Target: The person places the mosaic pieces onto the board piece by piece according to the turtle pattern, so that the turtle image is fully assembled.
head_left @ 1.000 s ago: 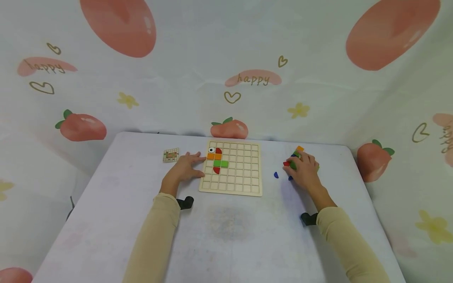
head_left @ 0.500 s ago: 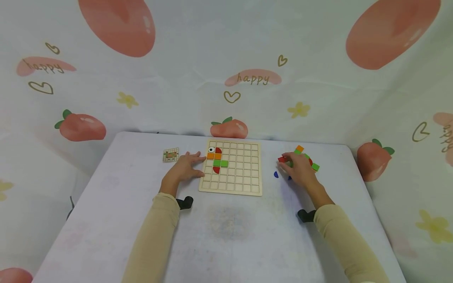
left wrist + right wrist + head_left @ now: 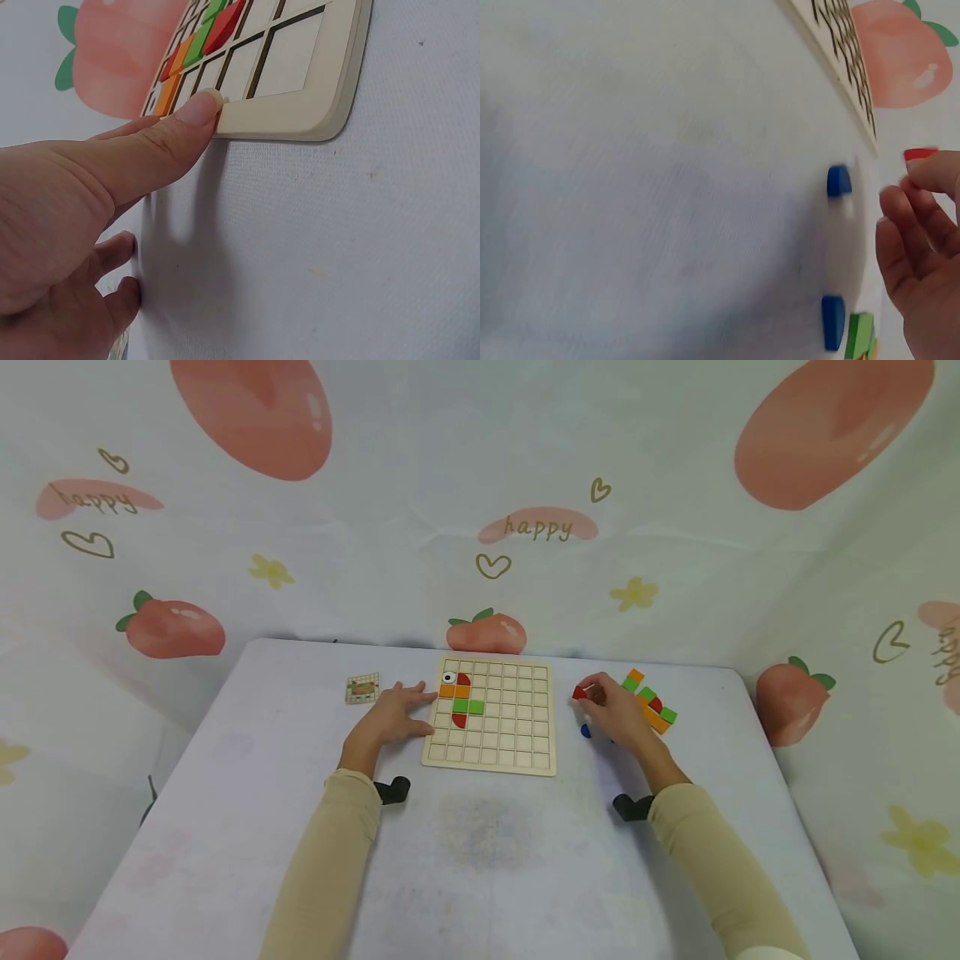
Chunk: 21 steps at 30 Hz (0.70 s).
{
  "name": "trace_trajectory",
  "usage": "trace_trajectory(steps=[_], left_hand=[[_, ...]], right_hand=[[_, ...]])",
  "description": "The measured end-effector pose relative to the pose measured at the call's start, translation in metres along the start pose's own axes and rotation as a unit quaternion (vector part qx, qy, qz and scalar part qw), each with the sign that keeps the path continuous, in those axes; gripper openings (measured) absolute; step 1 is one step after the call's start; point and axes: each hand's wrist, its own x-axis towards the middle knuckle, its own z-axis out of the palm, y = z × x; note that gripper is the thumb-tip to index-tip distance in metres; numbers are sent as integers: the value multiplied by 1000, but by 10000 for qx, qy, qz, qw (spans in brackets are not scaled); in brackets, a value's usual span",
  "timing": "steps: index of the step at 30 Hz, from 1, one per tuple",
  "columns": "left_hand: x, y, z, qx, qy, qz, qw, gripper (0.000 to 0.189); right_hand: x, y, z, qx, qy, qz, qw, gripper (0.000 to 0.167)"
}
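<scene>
A square wooden grid board (image 3: 525, 718) lies toward the back of the table. On its upper left are an eye tile (image 3: 448, 677), orange tiles (image 3: 454, 692), green tiles (image 3: 468, 707) and red curved tiles. My left hand (image 3: 388, 714) rests at the board's left edge with fingers spread. Its thumb (image 3: 180, 131) presses the rim in the left wrist view. Right of the board, my right hand (image 3: 617, 712) pinches a small red tile (image 3: 578, 692) between thumb and fingers. The right wrist view shows that red tile (image 3: 921, 154) at the thumb tip, partly hidden.
Loose orange and green tiles (image 3: 669, 715) and a red one lie in a group right of my right hand. Blue curved tiles (image 3: 838, 181) lie nearer, below that hand. A small picture card (image 3: 362, 688) sits left of the board. A patterned cloth hangs behind the table.
My right hand has drawn the red tile out of the loose group and moved left toward the board, uncovering more tiles. The left hand and board stay put.
</scene>
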Motion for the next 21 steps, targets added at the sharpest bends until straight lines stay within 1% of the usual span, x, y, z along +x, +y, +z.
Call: trace_trajectory(steps=[3, 7, 11, 16, 19, 21], left_hand=[[0, -1, 0, 8, -5, -7, 10000, 73], [-1, -1, -1, -18, 8, 5, 10000, 73], [-2, -1, 0, -45, 36, 41, 10000, 73], [-2, -2, 0, -10, 46, 56, 10000, 73], [-1, -1, 0, 21, 30, 45, 10000, 73], [-1, -1, 0, 26, 25, 28, 10000, 73]], right_hand=[[3, -5, 3, 170, -33, -75, 9998, 25], [7, -13, 8, 434, 33, -179, 9989, 28], [11, -21, 13, 670, 49, -154, 9976, 29], [16, -31, 18, 1007, -146, -280, 9944, 31], [21, -36, 22, 1045, -254, -305, 9937, 32], [24, -39, 26, 971, -293, -295, 9944, 34]])
